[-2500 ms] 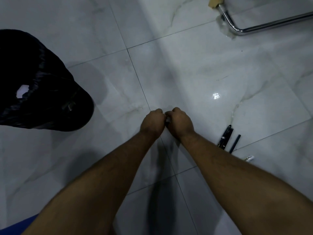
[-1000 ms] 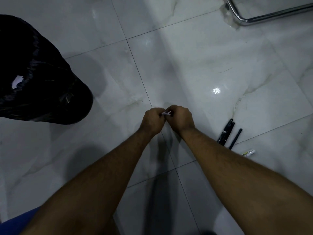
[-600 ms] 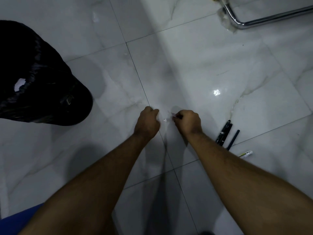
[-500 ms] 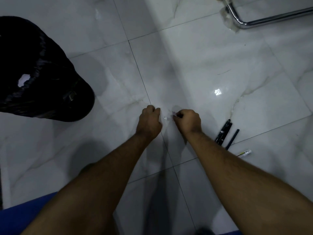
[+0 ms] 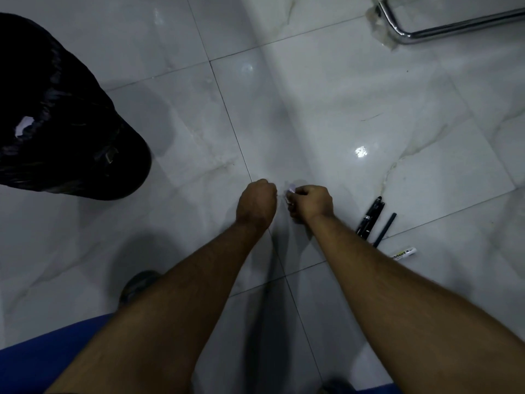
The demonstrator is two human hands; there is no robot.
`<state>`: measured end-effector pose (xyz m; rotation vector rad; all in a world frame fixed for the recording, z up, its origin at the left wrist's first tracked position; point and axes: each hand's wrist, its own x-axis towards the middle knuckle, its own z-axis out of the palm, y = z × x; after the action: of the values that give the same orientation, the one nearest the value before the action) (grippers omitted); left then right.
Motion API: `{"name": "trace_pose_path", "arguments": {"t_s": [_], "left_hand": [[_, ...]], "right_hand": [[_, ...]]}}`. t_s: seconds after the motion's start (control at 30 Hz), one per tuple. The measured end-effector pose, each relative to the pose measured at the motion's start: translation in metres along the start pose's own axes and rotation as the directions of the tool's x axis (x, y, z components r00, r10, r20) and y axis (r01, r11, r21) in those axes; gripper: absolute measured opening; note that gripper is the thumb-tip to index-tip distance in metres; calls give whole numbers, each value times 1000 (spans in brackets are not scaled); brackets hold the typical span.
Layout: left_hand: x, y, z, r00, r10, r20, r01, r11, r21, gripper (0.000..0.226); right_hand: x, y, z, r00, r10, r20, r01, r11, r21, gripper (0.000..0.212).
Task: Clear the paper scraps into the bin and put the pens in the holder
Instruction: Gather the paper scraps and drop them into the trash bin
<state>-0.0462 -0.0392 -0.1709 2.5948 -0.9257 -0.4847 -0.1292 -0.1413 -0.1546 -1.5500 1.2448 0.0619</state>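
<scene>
At frame centre, the right hand [image 5: 311, 203] pinches a small paper scrap [image 5: 291, 190] (pale, blurred); the left hand [image 5: 257, 201] is curled, its contents hidden. Pens [image 5: 376, 218] lie right.

paper scrap [image 5: 291, 191]: small, pale, whitish-lilac; pinched at the fingertips of the right hand [image 5: 312, 202], just above the floor; its shape is too small and blurred to tell.
scrap in bin [image 5: 23, 126]: white torn piece, lying inside the bag against the black liner.
bin [image 5: 71, 155]: lined with a crinkled black plastic bag, standing on the floor at far left, well apart from the pens.
black pens [image 5: 370, 216]: two dark pens side by side, touching, lying flat and slanted on the tile to the right.
dark blue pen [image 5: 385, 229]: slim, lying flat just beside the black pair, roughly parallel.
whiteboard marker [image 5: 403, 253]: white barrel with printed label, lying flat near the pens, partly hidden by the forearm.
</scene>
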Motion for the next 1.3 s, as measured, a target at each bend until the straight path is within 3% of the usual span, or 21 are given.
{"name": "trace_pose_path", "arguments": {"t_s": [0.17, 0.3, 0.37, 0.5, 0.67, 0.8, 0.87, 0.93, 1.03, 1.3], "left_hand": [[2, 0, 3, 1000, -15, -14, 15, 1000, -10, 15], [-2, -10, 2, 990, -109, -92, 78, 954, -291, 15], [-6, -8, -2, 988, -142, -65, 102, 902, -420, 15], [-9, -7, -5, 961, -269, 59, 247, 746, -619, 15], [-10, -6, -14, 907, -378, 187, 367, 490, -790, 7], [-11, -7, -28, 850, -424, 312, 447, 268, -853, 13], [-8, -11, -32, 822, -434, 369, 487, 202, -849, 25], [-7, -15, -37, 814, -421, 401, 500, 155, -852, 24], [-8, -18, -50, 809, -442, 388, 508, 192, -839, 18], [-15, -22, -112, 886, -456, 82, 367, 582, -726, 9]], "right_hand": [[1, 1, 3, 999, -25, 21, 26, 999, -42, 24], [1, 2, 8, 999, -19, 33, 19, 1000, -11, 28], [0, 4, 11, 997, -3, 71, 1, 999, 38, 25], [-3, -2, 18, 987, -14, 161, -13, 986, 167, 13], [-9, -11, 15, 965, -32, 259, -49, 953, 300, 17], [-15, -15, 13, 953, -68, 296, -31, 948, 316, 25], [-16, -18, 13, 957, -71, 282, -24, 947, 321, 24], [-16, -22, 15, 961, -75, 266, -12, 950, 312, 19], [-18, -33, 15, 971, -76, 229, 3, 953, 304, 8], [-50, -88, 10, 972, -115, 203, 63, 967, 248, 6]]}}
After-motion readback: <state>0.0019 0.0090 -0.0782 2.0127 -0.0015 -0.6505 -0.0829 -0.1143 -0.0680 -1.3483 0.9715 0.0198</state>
